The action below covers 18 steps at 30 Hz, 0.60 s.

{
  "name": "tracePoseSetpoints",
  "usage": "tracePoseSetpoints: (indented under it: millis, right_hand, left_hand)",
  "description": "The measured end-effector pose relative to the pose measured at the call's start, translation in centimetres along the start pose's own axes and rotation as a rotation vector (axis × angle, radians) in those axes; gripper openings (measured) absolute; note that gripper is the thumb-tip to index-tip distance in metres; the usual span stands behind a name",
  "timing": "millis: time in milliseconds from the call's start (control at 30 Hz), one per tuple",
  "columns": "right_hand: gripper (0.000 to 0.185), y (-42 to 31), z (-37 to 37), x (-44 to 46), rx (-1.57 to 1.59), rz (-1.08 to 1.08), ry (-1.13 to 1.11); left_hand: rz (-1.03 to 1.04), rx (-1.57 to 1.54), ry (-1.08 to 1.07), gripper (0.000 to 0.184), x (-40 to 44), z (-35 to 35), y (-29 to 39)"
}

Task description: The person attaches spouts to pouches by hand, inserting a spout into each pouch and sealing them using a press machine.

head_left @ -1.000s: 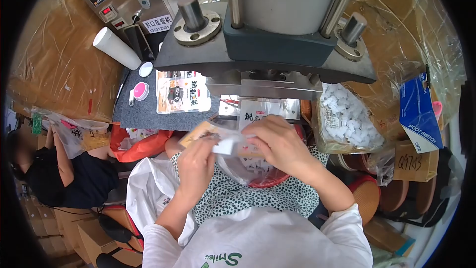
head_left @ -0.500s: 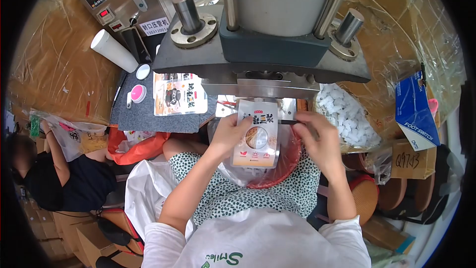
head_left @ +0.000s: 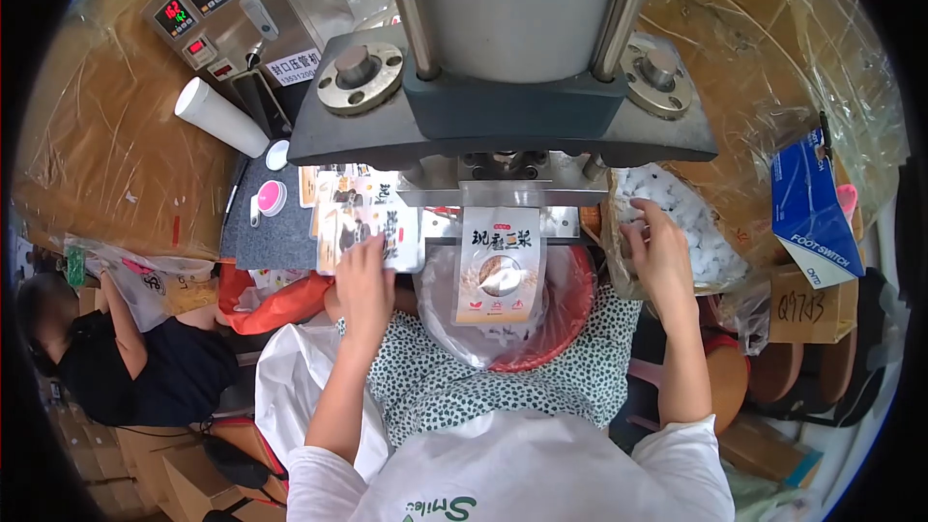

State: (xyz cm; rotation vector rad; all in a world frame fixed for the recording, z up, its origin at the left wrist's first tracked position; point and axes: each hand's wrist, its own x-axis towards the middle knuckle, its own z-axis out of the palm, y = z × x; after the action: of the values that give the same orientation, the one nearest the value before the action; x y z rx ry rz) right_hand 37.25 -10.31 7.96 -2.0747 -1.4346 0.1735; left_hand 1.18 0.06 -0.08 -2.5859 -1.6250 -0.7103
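A printed pouch [head_left: 498,266] with a round window hangs from the press jaw [head_left: 507,194], its top edge at the metal bar and neither hand on it. On the left, my left hand [head_left: 362,290] has its fingers closed on the near end of another printed pouch [head_left: 391,222], which overlaps others lying beneath it. My right hand [head_left: 662,256] is at the near left edge of a heap of small white plastic pieces [head_left: 677,217]. Its thumb and bent forefinger are apart, with nothing visible between them.
Beneath the hanging pouch stands a red basin [head_left: 580,304] lined with clear plastic. A grey mat [head_left: 271,249] holds a pink-topped round container [head_left: 271,197] and a white cup [head_left: 220,116]. A blue box [head_left: 812,217] stands at right. Another person [head_left: 135,348] sits at far left.
Both hands have left the hanging pouch: my left hand went left to the stacked pouches, my right hand to the white pieces. The steel posts now protrude less above the press plate.
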Motion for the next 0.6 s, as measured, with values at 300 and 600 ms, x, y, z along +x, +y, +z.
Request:
tracePoseSetpoints:
  millis: [300, 600]
  right_hand:
    - [0.019, -2.9, -1.2, -1.3, 0.494, -0.016, -0.129]
    - [0.021, -9.0, 4.8, -1.9, 0.544, -0.529, -0.143]
  left_hand:
    - [-0.113, -0.096, 0.226, 0.024, 0.9, -1.6, 0.1]
    - [0.089, -0.275, 0.164, 0.03, -0.2, -5.6, 6.2]
